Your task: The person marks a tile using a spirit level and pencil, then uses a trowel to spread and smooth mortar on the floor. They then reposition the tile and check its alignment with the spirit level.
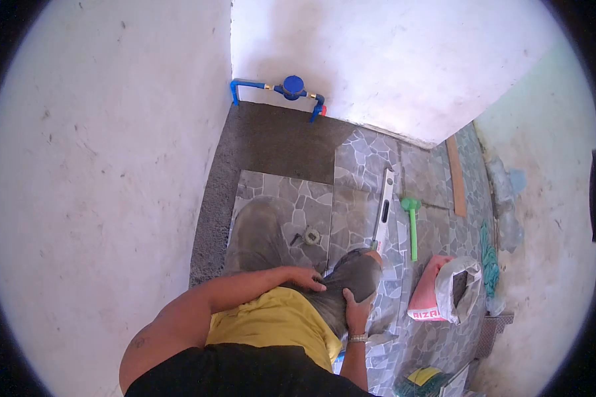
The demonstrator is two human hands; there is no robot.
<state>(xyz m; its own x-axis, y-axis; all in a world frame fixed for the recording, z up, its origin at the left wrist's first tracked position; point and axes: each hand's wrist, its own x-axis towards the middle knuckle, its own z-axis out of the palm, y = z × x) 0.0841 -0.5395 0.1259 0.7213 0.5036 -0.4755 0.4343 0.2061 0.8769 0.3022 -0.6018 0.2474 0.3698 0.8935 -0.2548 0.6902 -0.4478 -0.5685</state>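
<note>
Both hands are at my right thigh, over dark trousers [268, 231]. My left hand [304, 278] rests on the inner thigh with its fingers close together; whether it pinches the cloth I cannot make out. My right hand [357, 309], with a watch [358, 338] at the wrist, lies on the outer thigh, thumb spread from the fingers. A tape measure [311, 236] and a small dark object [296, 239] sit on the stone-pattern tile between my knees. Beyond my right knee lie a spirit level [383, 208] and a green mallet [412, 228].
Wet mortar [285, 139] fills the corner below a blue water meter [293, 86] and pipes. At the right are an open sack [447, 289], a wooden strip [455, 176], green netting [489, 258] and plastic bags [505, 198]. White walls stand left and ahead.
</note>
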